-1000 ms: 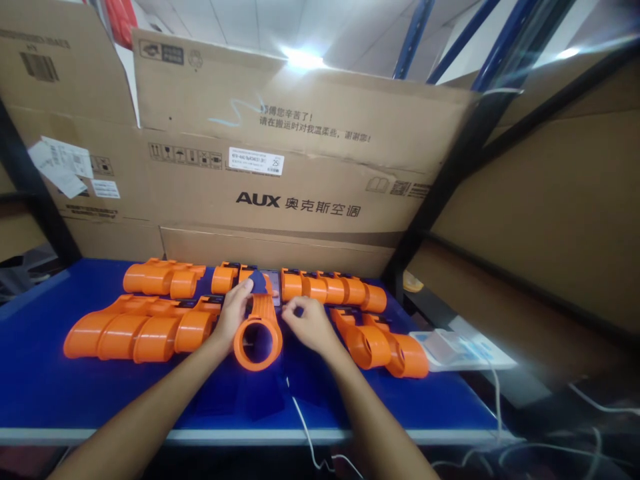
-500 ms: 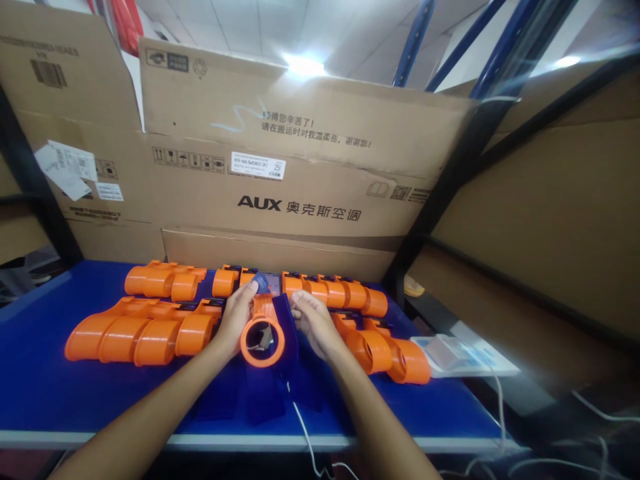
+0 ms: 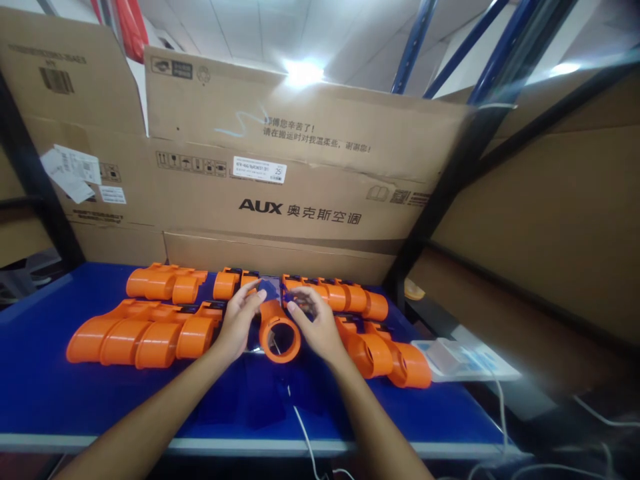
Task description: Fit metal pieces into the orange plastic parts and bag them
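Observation:
An orange ring-shaped part [image 3: 280, 340] with a blue piece [image 3: 271, 289] at its top is held up over the middle of the blue table. My left hand [image 3: 241, 320] is closed on it from the left, thumb on the blue piece. On the right side, my right hand [image 3: 316, 321] has its fingers curled close beside the part; what they hold, if anything, is too small to make out. The ring's opening faces me. Behind the hands lies a dark flat object, partly hidden.
Rows of orange parts lie on the table at left [image 3: 157, 343] and right [image 3: 407, 363]. A white tray [image 3: 500, 370] sits past the right edge. Printed cardboard [image 3: 300, 180] stands behind. A white cable [image 3: 303, 423] hangs over the front edge.
The orange ring has moved right and turned. A dark blue sheet-like shape beside it no longer shows upright. My right hand has turned, with its thumb nearer the part.

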Motion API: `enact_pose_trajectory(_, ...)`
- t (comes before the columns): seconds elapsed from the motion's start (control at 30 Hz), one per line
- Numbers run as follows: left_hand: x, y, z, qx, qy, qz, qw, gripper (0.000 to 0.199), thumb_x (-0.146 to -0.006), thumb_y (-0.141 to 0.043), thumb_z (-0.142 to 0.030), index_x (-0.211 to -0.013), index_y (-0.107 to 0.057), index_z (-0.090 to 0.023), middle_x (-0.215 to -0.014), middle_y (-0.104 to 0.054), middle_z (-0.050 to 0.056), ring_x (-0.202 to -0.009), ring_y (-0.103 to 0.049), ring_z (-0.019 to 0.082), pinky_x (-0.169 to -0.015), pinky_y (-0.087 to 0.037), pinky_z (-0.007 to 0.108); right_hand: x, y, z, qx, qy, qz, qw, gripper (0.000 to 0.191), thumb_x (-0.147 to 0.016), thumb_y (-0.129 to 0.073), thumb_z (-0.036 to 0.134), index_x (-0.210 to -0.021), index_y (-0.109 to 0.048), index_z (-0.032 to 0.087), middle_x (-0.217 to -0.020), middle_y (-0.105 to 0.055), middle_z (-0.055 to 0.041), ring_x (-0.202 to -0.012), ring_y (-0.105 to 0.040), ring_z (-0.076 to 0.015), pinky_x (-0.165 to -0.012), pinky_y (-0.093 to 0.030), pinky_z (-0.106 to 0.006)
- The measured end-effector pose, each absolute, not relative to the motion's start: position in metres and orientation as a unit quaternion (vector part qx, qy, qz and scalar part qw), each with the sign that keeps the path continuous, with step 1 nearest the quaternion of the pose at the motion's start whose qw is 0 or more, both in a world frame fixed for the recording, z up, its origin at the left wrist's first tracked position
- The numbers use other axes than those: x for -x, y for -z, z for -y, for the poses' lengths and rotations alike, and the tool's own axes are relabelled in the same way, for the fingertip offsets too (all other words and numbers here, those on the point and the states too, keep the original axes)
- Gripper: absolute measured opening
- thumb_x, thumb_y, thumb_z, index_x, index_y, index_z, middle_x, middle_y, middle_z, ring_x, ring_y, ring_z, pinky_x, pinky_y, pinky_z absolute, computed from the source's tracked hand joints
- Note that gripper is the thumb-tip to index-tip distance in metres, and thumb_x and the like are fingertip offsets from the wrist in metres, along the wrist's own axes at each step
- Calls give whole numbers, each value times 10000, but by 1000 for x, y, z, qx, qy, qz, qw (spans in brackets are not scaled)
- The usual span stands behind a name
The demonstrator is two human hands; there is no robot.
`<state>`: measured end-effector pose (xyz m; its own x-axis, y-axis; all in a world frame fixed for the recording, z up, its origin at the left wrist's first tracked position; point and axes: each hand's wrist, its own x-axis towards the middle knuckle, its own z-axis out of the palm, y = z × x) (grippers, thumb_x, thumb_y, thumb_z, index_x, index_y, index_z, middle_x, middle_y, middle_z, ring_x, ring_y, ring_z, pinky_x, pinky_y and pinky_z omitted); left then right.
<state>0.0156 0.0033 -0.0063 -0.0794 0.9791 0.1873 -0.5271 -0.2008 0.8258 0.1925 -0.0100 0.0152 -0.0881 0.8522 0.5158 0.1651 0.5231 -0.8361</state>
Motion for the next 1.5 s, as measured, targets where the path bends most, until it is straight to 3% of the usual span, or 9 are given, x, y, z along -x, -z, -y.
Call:
enact_pose_trajectory(0.13, -18, 5, 2, -426, -664, -272, 550, 521, -729, -850, -306, -1210, -657, -244, -1176, -728, 63, -1091, -683, 217, -908, -531, 304, -198, -20, 14, 375, -221, 717, 545, 270, -912, -683, 367, -1158, -678, 255, -1209, -715, -68, -1157, -651, -274, -1046, -478, -441)
enact_pose_trajectory(0.4, -16, -1, 8, -443, -663, -233, 557, 482, -739, -830, -267, -1187, -654, -243, -1191, -714, 62, -1116, -663, 220, -965, -513, 326, -199, -20, 14, 377, -211, 719, 544, 289, -928, -672, 360, -1193, -667, 245, -1220, -724, -74, -1161, -663, -274, -1059, -487, -452)
enact_pose_trajectory(0.67, -15, -3, 9, -448, -671, -220, 548, 517, -708, -821, -274, -1199, -666, -232, -1262, -689, 90, -1219, -621, 280, -1051, -476, 386, -198, -24, 16, 340, -287, 735, 511, 387, -943, -654, 370, -1302, -574, 249, -1275, -688, -85, -1170, -663, -262, -1029, -518, -438)
enact_pose_trajectory(0.8, -14, -2, 7, -459, -667, -232, 539, 529, -739, -806, -343, -1231, -659, -216, -1324, -657, 115, -1297, -568, 316, -1090, -448, 422, -199, -23, 17, 370, -216, 761, 488, 449, -905, -704, 396, -1308, -571, 250, -1239, -693, -96, -1110, -675, -279, -988, -529, -451)
enact_pose_trajectory(0.9, -14, -3, 7, -502, -662, -256, 495, 534, -769, -796, -370, -1256, -636, -220, -1305, -658, 114, -1279, -576, 316, -1092, -440, 432, -203, -20, 16, 377, -88, 786, 481, 560, -820, -795, 404, -1319, -582, 265, -1264, -664, -112, -1166, -627, -315, -1037, -485, -497)
enact_pose_trajectory(1.03, -15, -5, 9, -543, -667, -280, 427, 544, -742, -829, -335, -1229, -608, -239, -1253, -658, 89, -1211, -607, 286, -1068, -449, 414, -206, -16, 13, 355, 11, 809, 469, 562, -827, -792, 382, -1338, -583, 279, -1253, -634, -122, -1171, -596, -319, -1029, -478, -514)
enact_pose_trajectory(1.23, -13, -5, 10, -552, -671, -318, 379, 499, -719, -837, -313, -1154, -603, -246, -1142, -649, 56, -1091, -626, 261, -995, -474, 391, -204, -14, 13, 348, 28, 815, 463, 597, -827, -791, 389, -1369, -557, 300, -1245, -614, -119, -1160, -589, -327, -999, -491, -520)
enact_pose_trajectory(1.5, -11, -11, 13, -542, -677, -311, 389, 435, -690, -851, -274, -1063, -629, -242, -1045, -657, 32, -1009, -638, 245, -955, -472, 371, -203, -14, 15, 349, 17, 812, 467, 618, -816, -798, 403, -1380, -559, 318, -1229, -615, -116, -1151, -590, -333, -995, -488, -529)
